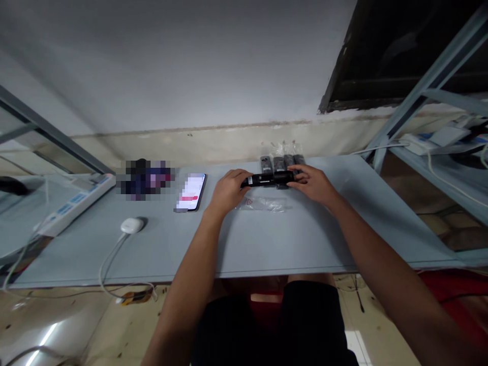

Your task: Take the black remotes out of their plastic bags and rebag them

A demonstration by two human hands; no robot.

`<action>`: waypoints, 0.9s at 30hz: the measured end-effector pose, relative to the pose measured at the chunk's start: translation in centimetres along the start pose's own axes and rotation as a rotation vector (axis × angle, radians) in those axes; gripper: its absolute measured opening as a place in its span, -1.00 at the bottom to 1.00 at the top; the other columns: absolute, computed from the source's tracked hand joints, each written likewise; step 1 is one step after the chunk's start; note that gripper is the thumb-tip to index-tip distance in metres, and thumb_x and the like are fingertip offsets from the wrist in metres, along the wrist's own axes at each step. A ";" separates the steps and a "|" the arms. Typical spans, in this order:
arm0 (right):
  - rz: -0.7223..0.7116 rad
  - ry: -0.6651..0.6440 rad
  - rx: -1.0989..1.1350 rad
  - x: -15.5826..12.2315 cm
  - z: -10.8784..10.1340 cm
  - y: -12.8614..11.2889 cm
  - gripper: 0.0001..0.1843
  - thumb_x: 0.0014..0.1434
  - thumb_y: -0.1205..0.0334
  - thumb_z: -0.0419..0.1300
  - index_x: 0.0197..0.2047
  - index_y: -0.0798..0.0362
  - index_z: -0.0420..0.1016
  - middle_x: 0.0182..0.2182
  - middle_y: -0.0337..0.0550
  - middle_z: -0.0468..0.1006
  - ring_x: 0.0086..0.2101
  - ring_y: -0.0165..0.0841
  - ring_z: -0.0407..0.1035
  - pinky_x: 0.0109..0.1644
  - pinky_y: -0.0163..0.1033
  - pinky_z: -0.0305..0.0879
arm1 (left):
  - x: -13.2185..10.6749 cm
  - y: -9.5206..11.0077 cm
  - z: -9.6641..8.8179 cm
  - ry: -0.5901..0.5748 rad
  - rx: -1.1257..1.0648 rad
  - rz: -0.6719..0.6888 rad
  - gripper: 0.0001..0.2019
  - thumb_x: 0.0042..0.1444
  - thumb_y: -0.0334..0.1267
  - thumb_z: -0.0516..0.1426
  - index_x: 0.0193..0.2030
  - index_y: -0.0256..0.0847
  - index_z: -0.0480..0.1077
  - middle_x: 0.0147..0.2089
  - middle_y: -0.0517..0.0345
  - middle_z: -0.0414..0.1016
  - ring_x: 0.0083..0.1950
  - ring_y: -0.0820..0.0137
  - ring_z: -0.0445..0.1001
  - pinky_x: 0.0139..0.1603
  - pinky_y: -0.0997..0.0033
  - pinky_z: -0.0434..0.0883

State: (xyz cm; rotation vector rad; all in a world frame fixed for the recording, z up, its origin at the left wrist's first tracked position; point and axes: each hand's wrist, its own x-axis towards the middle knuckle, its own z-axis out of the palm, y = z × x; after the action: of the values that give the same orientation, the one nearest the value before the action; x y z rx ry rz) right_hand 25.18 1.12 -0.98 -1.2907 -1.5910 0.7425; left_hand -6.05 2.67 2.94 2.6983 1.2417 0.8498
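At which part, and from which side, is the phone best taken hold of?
Probably grip the phone by its two long edges, from above and the right, with the left hand once it releases the black device. The phone lies flat, screen up, narrower across than along, so one hand should span it; the left is nearest.

Bare hands [229, 190], sleeveless forearms [200, 259], black shorts [313, 321]

left hand [231, 187] and right hand [313, 184] face each other, apart
the left curls knuckles-up, its underside hard to make out; the right pinches, palm turned inward; bare left forearm [196, 264] and right forearm [371, 256] slant inward.
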 end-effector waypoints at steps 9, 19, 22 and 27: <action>-0.011 -0.006 -0.016 0.1 0.0 0.5 -0.39 0.02 0.07 0.48 0.16 -0.08 0.59 -0.25 -0.11 0.65 -0.30 -0.24 0.55 -0.10 -0.04 0.55 | 0.0 -0.1 0.1 -0.008 -0.005 -0.013 -0.61 0.19 -0.43 0.26 0.15 -0.09 0.50 0.14 0.07 0.60 0.13 0.13 0.52 0.13 0.06 0.52; 0.001 -0.007 -0.011 0.0 0.0 0.1 -0.38 0.01 0.06 0.50 0.15 -0.08 0.61 -0.21 -0.09 0.67 -0.35 -0.26 0.54 -0.12 -0.03 0.57 | 0.0 0.0 -0.1 -0.013 -0.007 -0.021 -0.62 0.21 -0.43 0.25 0.15 -0.10 0.50 0.14 0.05 0.60 0.13 0.13 0.52 0.14 0.06 0.52; 0.001 0.001 -0.014 0.0 0.0 -0.2 -0.40 0.00 0.09 0.50 0.14 -0.06 0.62 -0.22 -0.08 0.67 -0.35 -0.26 0.54 -0.14 -0.06 0.57 | 0.0 0.1 0.0 -0.017 -0.008 -0.039 -0.61 0.20 -0.43 0.27 0.16 -0.10 0.50 0.15 0.06 0.59 0.15 0.14 0.52 0.15 0.07 0.51; 0.007 0.013 -0.023 0.0 0.0 -0.1 -0.40 -0.01 0.17 0.49 0.14 -0.05 0.62 -0.26 -0.10 0.66 -0.38 -0.29 0.53 -0.17 -0.10 0.56 | 0.0 0.2 -0.2 -0.038 -0.012 -0.053 -0.62 0.21 -0.42 0.28 0.16 -0.10 0.50 0.15 0.07 0.59 0.15 0.17 0.51 0.18 0.12 0.49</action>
State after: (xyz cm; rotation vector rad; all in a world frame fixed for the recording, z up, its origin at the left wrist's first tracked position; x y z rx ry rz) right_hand 25.13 1.13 -0.85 -1.3155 -1.5896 0.7210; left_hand -5.98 2.54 3.14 2.6468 1.2902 0.7937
